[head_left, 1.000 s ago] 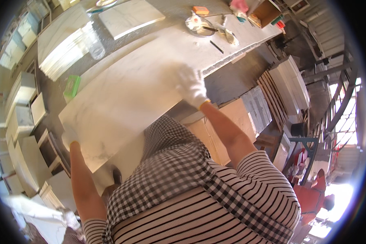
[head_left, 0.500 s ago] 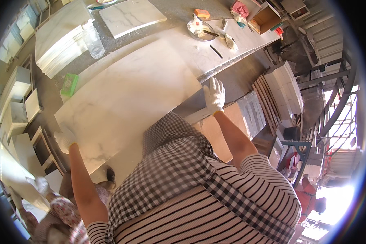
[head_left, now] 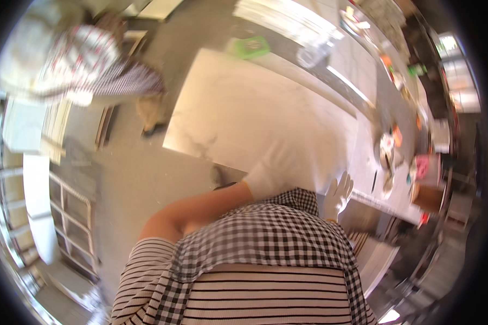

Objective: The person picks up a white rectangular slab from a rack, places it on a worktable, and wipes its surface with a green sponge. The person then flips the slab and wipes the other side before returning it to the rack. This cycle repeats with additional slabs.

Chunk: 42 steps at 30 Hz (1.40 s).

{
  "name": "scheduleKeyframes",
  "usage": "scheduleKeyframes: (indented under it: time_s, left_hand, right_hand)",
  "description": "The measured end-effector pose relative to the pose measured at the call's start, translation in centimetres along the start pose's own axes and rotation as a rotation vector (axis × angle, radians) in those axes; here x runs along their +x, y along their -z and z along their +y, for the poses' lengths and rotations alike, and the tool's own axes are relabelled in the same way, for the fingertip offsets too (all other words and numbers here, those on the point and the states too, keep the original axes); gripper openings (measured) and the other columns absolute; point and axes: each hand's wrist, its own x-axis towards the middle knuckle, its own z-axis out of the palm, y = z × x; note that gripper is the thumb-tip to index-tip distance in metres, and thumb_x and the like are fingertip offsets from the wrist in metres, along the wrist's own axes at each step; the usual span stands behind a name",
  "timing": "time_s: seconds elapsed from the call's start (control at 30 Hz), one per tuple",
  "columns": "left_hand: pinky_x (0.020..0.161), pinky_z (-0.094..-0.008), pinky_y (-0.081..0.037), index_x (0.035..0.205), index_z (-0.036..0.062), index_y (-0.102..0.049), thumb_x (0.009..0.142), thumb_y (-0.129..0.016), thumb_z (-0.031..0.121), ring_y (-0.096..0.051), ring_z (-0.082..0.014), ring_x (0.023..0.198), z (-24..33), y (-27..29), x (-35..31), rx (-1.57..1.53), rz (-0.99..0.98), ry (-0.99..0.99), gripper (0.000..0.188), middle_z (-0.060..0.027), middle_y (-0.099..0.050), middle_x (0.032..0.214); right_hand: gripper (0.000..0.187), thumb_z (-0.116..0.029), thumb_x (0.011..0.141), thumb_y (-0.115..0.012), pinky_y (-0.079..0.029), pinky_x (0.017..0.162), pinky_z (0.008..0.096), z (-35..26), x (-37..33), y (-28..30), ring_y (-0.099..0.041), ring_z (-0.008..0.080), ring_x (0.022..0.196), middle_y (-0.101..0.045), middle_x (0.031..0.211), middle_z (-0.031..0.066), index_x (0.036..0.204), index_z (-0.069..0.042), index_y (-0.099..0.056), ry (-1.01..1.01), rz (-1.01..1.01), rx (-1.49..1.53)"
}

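A large pale marble-look slab (head_left: 244, 103) with grey veins lies on the worktable in front of me. My left hand (head_left: 271, 170), in a white glove, rests over the slab's near part with its fingers stretched out, somewhat smeared by motion. At the slab's near right corner my right hand (head_left: 337, 196), gloved too, is held up with fingers extended and nothing in them. Whether its palm touches the slab's edge I cannot tell. A green box (head_left: 251, 47) sits just past the slab's far edge.
Beyond the slab stand a clear plastic bottle (head_left: 314, 54) and stacked pale slabs (head_left: 284, 19). A round dish (head_left: 386, 149) and a cardboard box (head_left: 429, 196) are on the table's right part. Another person (head_left: 87, 59) bends at the far left, near a metal rack (head_left: 73, 216).
My view has swung to the left. My left hand has gone from the slab's left edge to above its near part. My right hand stays near the slab's right corner.
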Motion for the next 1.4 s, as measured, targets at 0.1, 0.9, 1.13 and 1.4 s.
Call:
scheduleKeyframes:
  time_s: [0.1, 0.9, 1.13, 1.4]
  left_hand:
    - [0.106, -0.0571, -0.035, 0.105, 0.0096, -0.066, 0.070, -0.062, 0.038, -0.050, -0.0348, 0.121, -0.2, -0.6, -2.8, 0.129, -0.096, 0.010, 0.045, -0.0119, -0.061, 0.117]
    - [0.107, -0.0498, -0.033, 0.131, 0.0121, -0.053, 0.097, -0.046, 0.048, -0.050, -0.0322, 0.122, -14.2, 11.7, -15.1, 0.682, -0.010, 1.141, 0.051, -0.0140, -0.061, 0.124]
    - [0.111, -0.0477, -0.029, 0.145, 0.0120, -0.041, 0.095, -0.043, 0.055, -0.042, -0.0298, 0.134, -13.8, 8.3, -12.2, 0.746, -0.049, 1.130, 0.067, -0.0118, -0.044, 0.148]
    - [0.107, -0.0509, -0.033, 0.143, 0.0118, -0.038, 0.096, -0.039, 0.057, -0.043, -0.0340, 0.131, -13.2, 6.8, -11.4, 0.816, -0.062, 1.149, 0.065, -0.0142, -0.046, 0.141]
  right_hand:
    - [0.053, -0.034, 0.102, -0.042, -0.025, 0.117, 0.0458, -1.6, 2.3, -0.2, -0.029, 0.0379, 0.142, -0.038, 0.151, 0.0178, 0.147, -0.008, -0.040, 0.048, -0.111, 0.073]
    - [0.054, -0.033, 0.098, -0.046, -0.018, 0.119, 0.0525, 1.7, 3.4, -2.0, -0.020, 0.0366, 0.146, -0.031, 0.156, 0.0162, 0.147, -0.008, -0.041, 0.445, -0.129, -0.063]
    - [0.062, -0.033, 0.094, -0.051, -0.011, 0.118, 0.0585, 4.6, 4.6, -1.9, -0.014, 0.0364, 0.148, -0.025, 0.158, 0.0148, 0.146, -0.003, -0.039, 0.481, -0.387, -0.242]
    - [0.072, -0.039, 0.091, -0.057, -0.012, 0.116, 0.0610, 6.2, 11.2, -4.9, -0.013, 0.0396, 0.148, -0.022, 0.157, 0.0222, 0.147, -0.001, -0.033, 0.521, -0.008, 0.213]
